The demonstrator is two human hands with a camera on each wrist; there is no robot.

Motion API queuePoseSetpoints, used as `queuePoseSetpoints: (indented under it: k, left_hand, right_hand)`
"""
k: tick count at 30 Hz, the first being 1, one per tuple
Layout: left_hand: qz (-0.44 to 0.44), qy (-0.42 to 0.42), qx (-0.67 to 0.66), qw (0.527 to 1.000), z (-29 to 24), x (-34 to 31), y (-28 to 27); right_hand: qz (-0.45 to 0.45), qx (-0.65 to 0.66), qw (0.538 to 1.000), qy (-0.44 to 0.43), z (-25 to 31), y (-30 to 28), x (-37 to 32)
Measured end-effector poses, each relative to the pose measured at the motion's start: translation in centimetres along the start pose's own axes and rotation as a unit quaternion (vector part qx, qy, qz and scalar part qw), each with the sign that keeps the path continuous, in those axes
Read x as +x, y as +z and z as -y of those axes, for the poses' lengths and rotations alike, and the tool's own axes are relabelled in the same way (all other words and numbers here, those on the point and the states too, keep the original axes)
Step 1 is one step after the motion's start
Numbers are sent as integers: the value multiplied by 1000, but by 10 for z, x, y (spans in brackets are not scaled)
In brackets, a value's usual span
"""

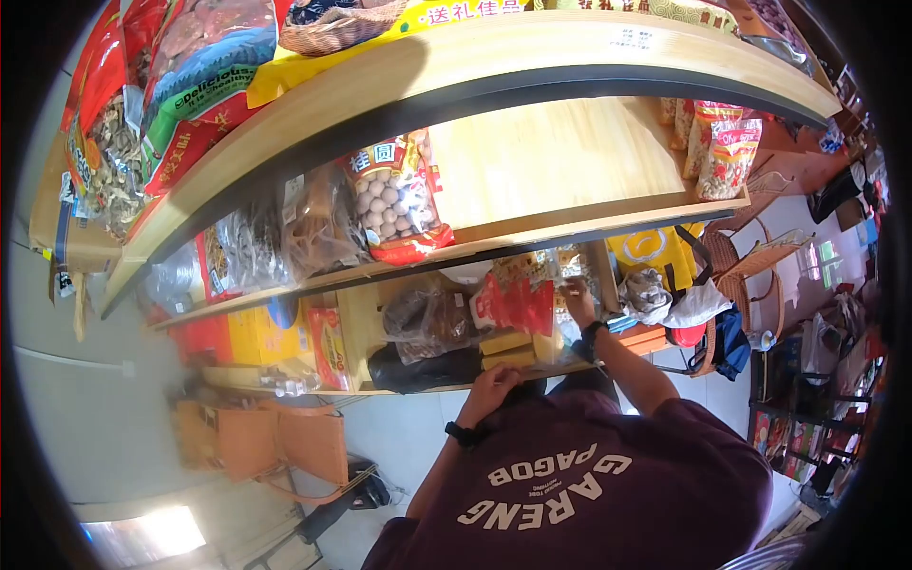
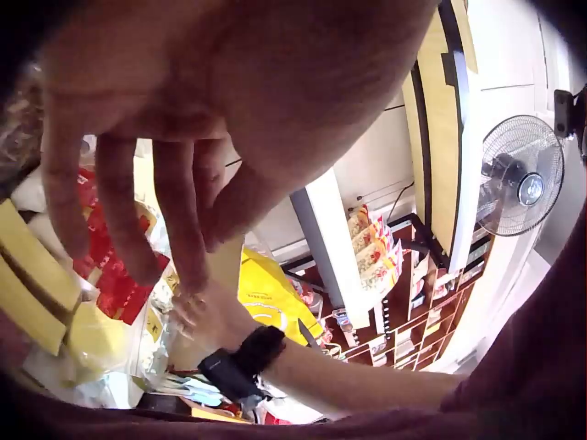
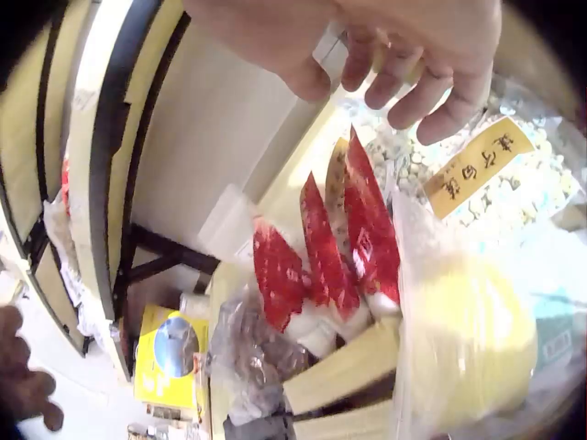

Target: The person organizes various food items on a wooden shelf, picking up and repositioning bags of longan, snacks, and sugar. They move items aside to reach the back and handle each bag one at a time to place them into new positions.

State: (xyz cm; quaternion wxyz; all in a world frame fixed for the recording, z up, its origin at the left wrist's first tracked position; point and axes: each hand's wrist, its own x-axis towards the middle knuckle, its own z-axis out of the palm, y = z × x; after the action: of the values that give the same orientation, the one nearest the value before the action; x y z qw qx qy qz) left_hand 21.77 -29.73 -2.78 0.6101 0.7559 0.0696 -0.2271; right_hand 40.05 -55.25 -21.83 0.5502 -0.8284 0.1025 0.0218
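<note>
My right hand (image 1: 578, 302) reaches into the lower shelf; the right wrist view shows its fingers loosely bent, right over clear bagged goods of small pale pieces (image 3: 550, 179) with a yellow paper label (image 3: 481, 167). Beside these stand several red-topped packets (image 3: 371, 229) and a clear bag around something pale yellow (image 3: 472, 339). Nothing shows between the right fingers. My left hand (image 1: 492, 391) is at the shelf's front edge, near yellow blocks (image 1: 505, 350). In the left wrist view its fingers (image 2: 174, 202) hang apart and relaxed, holding nothing.
Over both hands runs the middle shelf board (image 1: 494, 242), bearing a bag of round brown fruit (image 1: 389, 204) and snack packets (image 1: 730, 157). Brown goods in clear plastic (image 1: 427, 318) lie left of the red packets. A yellow bag (image 1: 655, 255) and wicker chair (image 1: 760, 256) stand right.
</note>
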Motion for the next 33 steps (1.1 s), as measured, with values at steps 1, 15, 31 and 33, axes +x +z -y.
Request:
queuePoseSetpoints:
  k: [1,15,31,33]
  left_hand:
    - [-5,2,19,1000,2,0,-2]
    - [-19,2,48,999,20,-4,-19]
    - [2,35,138,990,-6,23,-14]
    - [9,43,147,988,-12,29,-15]
  right_hand:
    - [-4,4,1000,1,2,3,12]
    - [129,-125,978,102,6,29,66]
    - [74,-210,969,-109,56,11,47]
    - [64,-182,973,-125,63,2,45]
